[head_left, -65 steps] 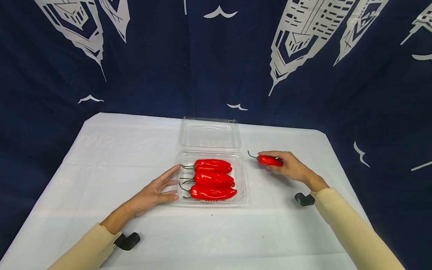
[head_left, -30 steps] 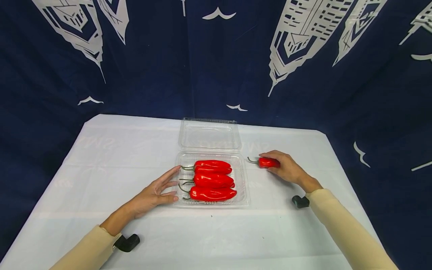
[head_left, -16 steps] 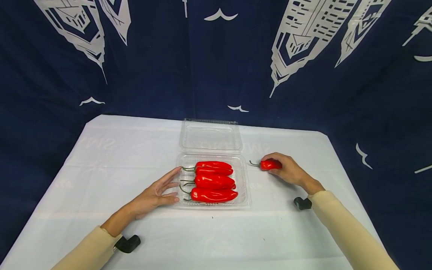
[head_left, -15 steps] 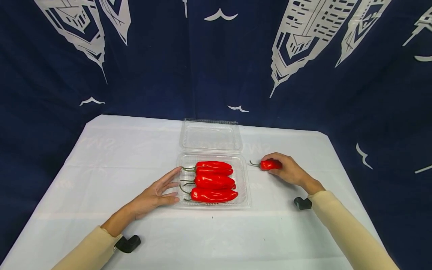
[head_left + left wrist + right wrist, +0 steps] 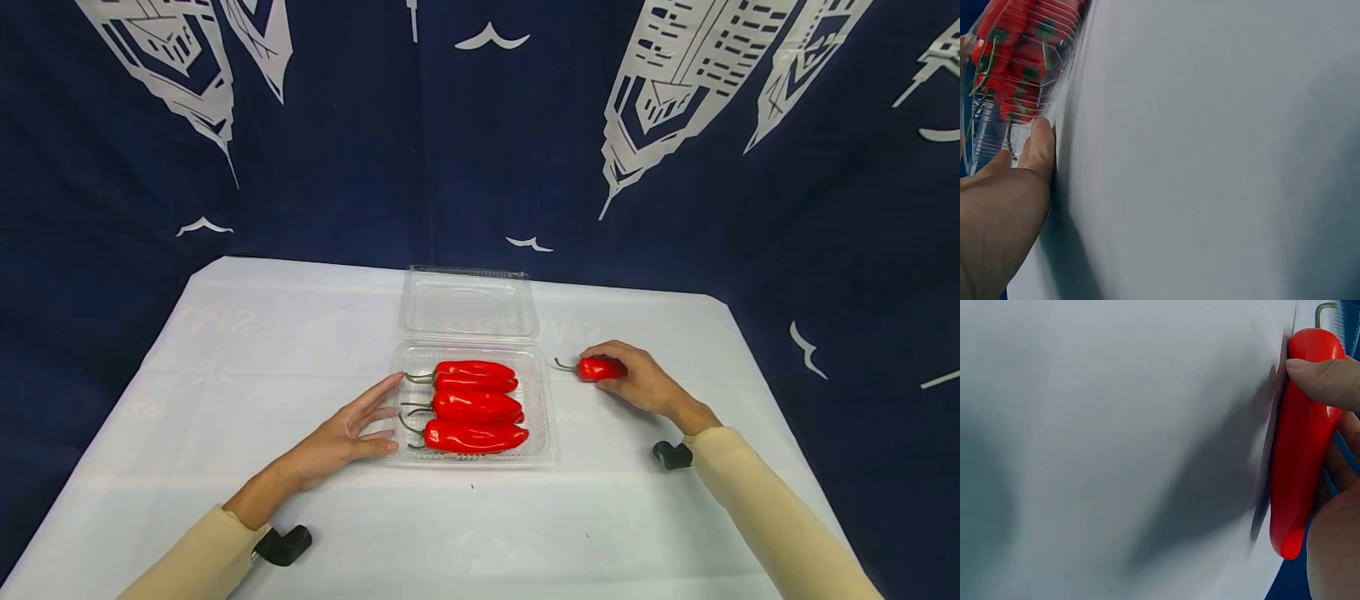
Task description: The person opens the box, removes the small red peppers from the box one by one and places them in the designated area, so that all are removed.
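In the head view a clear plastic clamshell container (image 5: 546, 442) lies with its lid folded back at mid-table. Several red peppers (image 5: 476, 436) with green stems lie side by side in its base, stems to the left. My left hand (image 5: 337, 437) touches the container's left side, its fingers spread and fairly straight; the left wrist view shows fingertips against the ribbed wall. To the right of the container, my right hand (image 5: 637, 379) grips one more red pepper (image 5: 1304, 444) between thumb and fingers, its stem pointing left. The right wrist view shows this pepper close to the table surface.
A white cloth covers the table (image 5: 480, 533). Behind it hangs a dark blue curtain (image 5: 360, 167) with white building and bird prints. The raised clear lid (image 5: 468, 304) lies towards the back edge. Black wrist devices (image 5: 285, 546) sit on both forearms.
Over the earlier frames the right hand, with the pepper, came slightly nearer the front of the table, then stayed. The left hand and the container have not visibly moved.
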Action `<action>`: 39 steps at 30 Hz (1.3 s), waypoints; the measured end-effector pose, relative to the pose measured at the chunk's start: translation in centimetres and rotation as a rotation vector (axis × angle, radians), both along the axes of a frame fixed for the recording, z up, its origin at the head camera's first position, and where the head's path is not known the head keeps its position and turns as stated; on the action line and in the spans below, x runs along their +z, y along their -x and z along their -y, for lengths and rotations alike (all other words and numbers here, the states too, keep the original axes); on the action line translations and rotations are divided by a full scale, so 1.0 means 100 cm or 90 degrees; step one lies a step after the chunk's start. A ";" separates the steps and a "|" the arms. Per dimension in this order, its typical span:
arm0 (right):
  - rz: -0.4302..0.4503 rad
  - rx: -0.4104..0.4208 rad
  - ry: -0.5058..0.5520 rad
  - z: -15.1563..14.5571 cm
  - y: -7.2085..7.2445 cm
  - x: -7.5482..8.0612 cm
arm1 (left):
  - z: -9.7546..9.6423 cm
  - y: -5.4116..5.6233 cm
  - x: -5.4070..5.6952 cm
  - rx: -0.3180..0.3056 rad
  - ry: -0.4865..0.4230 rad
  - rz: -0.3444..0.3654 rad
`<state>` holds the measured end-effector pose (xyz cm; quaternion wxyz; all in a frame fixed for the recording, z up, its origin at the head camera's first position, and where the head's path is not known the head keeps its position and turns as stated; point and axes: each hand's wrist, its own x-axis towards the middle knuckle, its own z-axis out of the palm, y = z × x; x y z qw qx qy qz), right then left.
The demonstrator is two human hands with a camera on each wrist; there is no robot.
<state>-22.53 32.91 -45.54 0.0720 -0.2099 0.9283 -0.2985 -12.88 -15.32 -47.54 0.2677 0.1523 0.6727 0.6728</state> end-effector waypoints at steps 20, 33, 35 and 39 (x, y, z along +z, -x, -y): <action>0.013 0.007 -0.013 0.002 0.001 0.005 | 0.001 0.000 0.001 0.004 -0.003 -0.002; -0.045 0.000 0.024 0.006 0.000 0.034 | -0.001 -0.001 0.002 0.007 -0.001 0.005; -0.048 0.008 0.033 0.010 0.000 0.039 | -0.001 -0.001 0.002 0.007 0.002 0.006; -0.048 0.013 0.038 0.019 -0.002 0.046 | -0.001 -0.001 0.002 0.005 0.003 0.010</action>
